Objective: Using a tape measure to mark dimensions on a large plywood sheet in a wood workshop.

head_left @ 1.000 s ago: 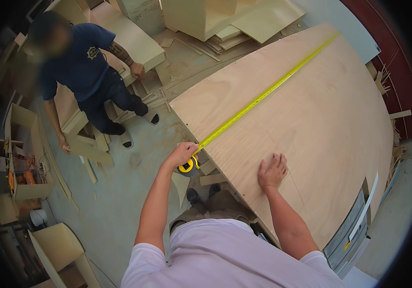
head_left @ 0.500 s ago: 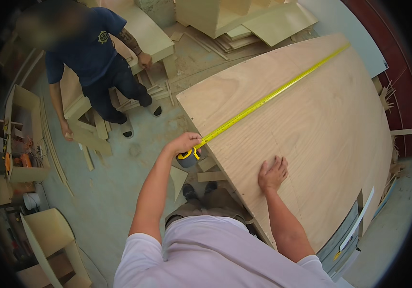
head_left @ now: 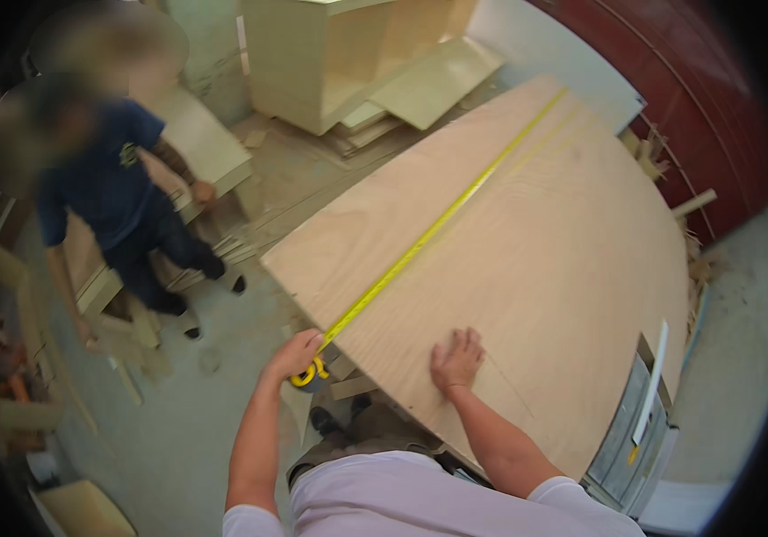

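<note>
At the left edge of a large plywood panel (head_left: 491, 295), my left hand (head_left: 297, 355) is closed on a tape measure. Below the fingers shows the tape's yellow and dark case (head_left: 309, 374), just off the panel's edge. Its yellow blade (head_left: 438, 224) runs out across the wood to the far corner. My right hand (head_left: 458, 360) lies palm down on the panel with its fingers spread, right of the blade and holding nothing.
A co-worker in a dark blue shirt (head_left: 111, 183) stands at the left. Behind the panel are a wooden cabinet box (head_left: 285, 67) and loose boards (head_left: 438, 85). An open wooden box (head_left: 30, 358) holds tools at far left. A white strip (head_left: 652, 385) lies by the panel's right side.
The whole view has shifted, so the panel and both hands appear further left and lower. My left hand still grips the tape measure, and my right hand stays flat on the wood.
</note>
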`<state>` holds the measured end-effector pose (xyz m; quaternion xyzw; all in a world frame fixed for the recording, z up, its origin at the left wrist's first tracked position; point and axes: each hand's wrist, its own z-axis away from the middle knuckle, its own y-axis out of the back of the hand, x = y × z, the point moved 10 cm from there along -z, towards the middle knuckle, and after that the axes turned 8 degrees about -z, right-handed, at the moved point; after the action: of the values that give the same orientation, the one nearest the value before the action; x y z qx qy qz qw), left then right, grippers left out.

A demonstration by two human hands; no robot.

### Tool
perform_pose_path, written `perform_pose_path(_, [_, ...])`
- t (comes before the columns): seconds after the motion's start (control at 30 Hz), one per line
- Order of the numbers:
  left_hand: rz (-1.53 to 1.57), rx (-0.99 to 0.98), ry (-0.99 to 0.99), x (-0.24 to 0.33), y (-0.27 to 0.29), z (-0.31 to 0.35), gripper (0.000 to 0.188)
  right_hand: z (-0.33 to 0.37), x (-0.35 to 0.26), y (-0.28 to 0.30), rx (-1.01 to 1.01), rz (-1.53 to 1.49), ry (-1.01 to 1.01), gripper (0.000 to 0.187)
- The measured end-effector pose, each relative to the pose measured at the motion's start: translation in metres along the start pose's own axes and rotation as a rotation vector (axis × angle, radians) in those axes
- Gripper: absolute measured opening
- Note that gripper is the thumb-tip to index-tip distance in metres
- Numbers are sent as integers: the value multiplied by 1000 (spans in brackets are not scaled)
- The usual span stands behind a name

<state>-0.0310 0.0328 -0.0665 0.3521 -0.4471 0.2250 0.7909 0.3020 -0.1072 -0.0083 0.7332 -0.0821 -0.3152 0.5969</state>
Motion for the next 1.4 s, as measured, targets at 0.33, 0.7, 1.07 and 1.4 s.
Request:
perform_pose_path(0.33, [-286,129,-103,65,18,9,28,-13,-41,6,17,62,16,56])
perform_pose_path(0.7, [-326,50,-50,72,5,16,26,-11,-32,3,17,122,29,58])
perform_pose_path(1.07, [-314,137,-22,94,-8,26,28,-7,-15,12,98,1,44,60])
perform_pose_path(1.4, [-381,227,-40,94,-7,34,29,-5,-15,7,92,-11,53,60])
